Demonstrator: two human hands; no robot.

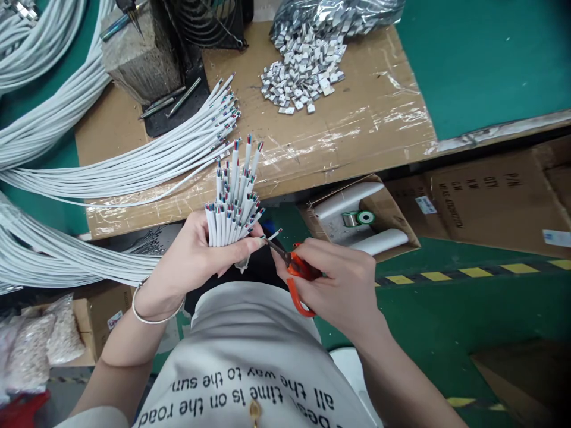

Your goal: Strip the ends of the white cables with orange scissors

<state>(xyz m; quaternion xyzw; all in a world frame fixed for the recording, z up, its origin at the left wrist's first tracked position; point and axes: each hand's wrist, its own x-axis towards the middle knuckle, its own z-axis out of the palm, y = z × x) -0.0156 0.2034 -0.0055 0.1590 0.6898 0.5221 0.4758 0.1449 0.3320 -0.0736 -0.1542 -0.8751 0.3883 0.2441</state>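
My left hand is wrapped round a thick bundle of white cables. Their cut ends point up and away from me, with small coloured wire cores showing at the tips. In my right hand is a pair of orange-handled scissors. The dark blades reach toward my left thumb, beside a single cable end that sticks out to the right. Whether the blades touch that cable I cannot tell. Both hands are in front of my body, just off the bench edge.
More white cables lie fanned across the cardboard-covered bench. A heap of small white-and-metal connectors spills from a plastic bag. A grey block stands at the back left. Below the bench, an open carton holds a solder spool.
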